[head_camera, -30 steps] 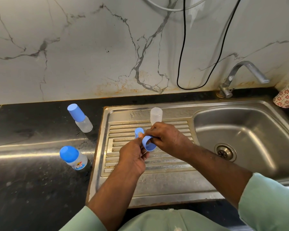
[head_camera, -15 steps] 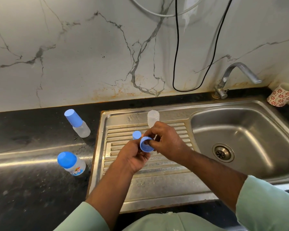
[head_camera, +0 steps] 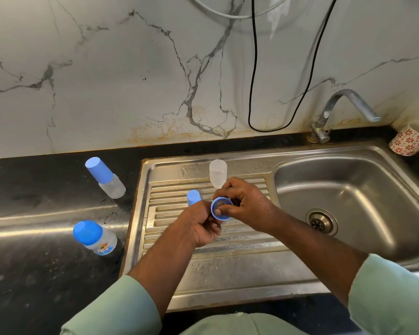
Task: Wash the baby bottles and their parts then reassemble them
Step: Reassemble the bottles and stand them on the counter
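Over the steel drainboard (head_camera: 228, 269) both hands meet around a blue screw ring (head_camera: 215, 204). My right hand (head_camera: 248, 207) pinches the ring, its thumb across the opening. My left hand (head_camera: 200, 224) holds it from below; what else its curled fingers enclose is hidden. A clear open bottle (head_camera: 217, 172) stands on the drainboard just behind my right hand. A blue cap (head_camera: 193, 197) stands behind my left hand. Two assembled bottles with blue caps stand on the black counter: one at the back (head_camera: 104, 177), one nearer (head_camera: 93, 236).
The sink basin (head_camera: 348, 199) with its drain lies to the right, under a steel tap (head_camera: 341, 112). A flowered mug (head_camera: 410, 141) sits at the far right. A black cable (head_camera: 253, 68) hangs down the marble wall. Water drops dot the black counter (head_camera: 34, 274).
The ring has turned in my hands so that its opening faces up more, and my right thumb now lies across it. The hands stay over the same spot.
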Tool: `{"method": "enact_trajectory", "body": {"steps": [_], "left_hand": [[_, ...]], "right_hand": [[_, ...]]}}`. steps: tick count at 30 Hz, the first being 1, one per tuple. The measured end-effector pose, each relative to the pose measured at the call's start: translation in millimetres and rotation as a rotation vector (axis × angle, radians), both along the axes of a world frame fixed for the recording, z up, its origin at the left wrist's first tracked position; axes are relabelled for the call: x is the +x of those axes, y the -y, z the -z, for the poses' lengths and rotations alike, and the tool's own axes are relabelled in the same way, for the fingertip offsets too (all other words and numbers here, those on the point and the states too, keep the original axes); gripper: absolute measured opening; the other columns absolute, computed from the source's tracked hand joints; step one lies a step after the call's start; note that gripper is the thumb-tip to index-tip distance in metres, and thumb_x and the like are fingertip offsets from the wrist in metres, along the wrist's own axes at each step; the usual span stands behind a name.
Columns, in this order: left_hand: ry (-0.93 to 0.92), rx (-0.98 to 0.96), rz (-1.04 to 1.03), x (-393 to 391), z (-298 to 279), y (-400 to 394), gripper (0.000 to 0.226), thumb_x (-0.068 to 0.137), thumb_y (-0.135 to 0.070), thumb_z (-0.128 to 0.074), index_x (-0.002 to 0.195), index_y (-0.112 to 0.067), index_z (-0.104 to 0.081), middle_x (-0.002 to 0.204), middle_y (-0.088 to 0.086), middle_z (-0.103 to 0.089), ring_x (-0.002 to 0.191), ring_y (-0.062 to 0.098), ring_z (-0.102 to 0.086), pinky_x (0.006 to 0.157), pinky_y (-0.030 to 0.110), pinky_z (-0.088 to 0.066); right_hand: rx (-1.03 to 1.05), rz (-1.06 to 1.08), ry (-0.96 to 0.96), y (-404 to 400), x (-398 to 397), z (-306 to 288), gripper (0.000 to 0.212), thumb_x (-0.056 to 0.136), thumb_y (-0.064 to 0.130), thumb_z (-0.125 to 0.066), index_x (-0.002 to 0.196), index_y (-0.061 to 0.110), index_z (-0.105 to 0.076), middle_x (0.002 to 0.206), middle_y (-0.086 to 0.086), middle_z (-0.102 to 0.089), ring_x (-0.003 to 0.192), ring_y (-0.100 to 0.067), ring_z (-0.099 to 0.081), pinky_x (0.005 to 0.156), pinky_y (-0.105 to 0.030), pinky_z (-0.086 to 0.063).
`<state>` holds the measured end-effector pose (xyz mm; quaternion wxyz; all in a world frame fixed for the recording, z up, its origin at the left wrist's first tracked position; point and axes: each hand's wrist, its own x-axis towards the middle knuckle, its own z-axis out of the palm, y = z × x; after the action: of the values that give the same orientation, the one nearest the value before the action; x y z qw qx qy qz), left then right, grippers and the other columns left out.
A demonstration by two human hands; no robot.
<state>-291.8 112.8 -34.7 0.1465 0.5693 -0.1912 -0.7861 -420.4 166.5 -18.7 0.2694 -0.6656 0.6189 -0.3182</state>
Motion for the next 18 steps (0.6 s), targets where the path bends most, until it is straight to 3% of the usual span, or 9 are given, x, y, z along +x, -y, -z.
{"method": "enact_trajectory", "body": {"steps": [5, 9, 14, 18], "left_hand": [[0.063, -0.014, -0.045, -5, 2, 1, 0.028, 0.096, -0.006, -0.051, 0.069, -0.012, -0.056, 0.045, 0.0, -0.05, 0.035, 0.005, -0.037, 0.034, 0.012, -0.027], [0.1, -0.032, -0.039, -8, 1, 6, 0.029, 0.095, -0.004, -0.05, 0.068, -0.013, -0.054, 0.045, 0.0, -0.049, 0.042, 0.006, -0.032, 0.034, 0.012, -0.023], [0.214, -0.18, -0.074, -15, 5, 11, 0.02, 0.09, 0.0, -0.058, 0.073, -0.01, -0.057, 0.059, 0.006, -0.051, 0.049, 0.012, -0.038, 0.035, 0.014, -0.024], [0.198, -0.142, -0.042, -14, 6, 14, 0.026, 0.091, -0.002, -0.055, 0.068, -0.013, -0.053, 0.048, 0.003, -0.051, 0.045, 0.01, -0.036, 0.038, 0.015, -0.021]], "right_hand": [[0.01, 0.005, 0.019, 6, 2, 7, 0.014, 0.084, 0.017, -0.075, 0.097, 0.014, -0.072, 0.086, 0.018, -0.048, 0.08, -0.005, -0.053, 0.07, -0.014, -0.045], [-0.001, 0.029, 0.095, 10, -1, 12, 0.013, 0.085, 0.015, -0.074, 0.097, 0.015, -0.073, 0.086, 0.018, -0.05, 0.08, -0.003, -0.054, 0.067, -0.009, -0.045], [0.029, 0.081, 0.21, 15, -6, 23, 0.011, 0.086, 0.013, -0.072, 0.094, 0.02, -0.073, 0.089, 0.009, -0.056, 0.081, -0.008, -0.057, 0.069, -0.013, -0.047], [0.029, 0.17, 0.301, 16, 2, 29, 0.013, 0.084, 0.006, -0.072, 0.095, 0.014, -0.075, 0.094, -0.004, -0.062, 0.085, -0.018, -0.061, 0.07, -0.016, -0.05]]}}
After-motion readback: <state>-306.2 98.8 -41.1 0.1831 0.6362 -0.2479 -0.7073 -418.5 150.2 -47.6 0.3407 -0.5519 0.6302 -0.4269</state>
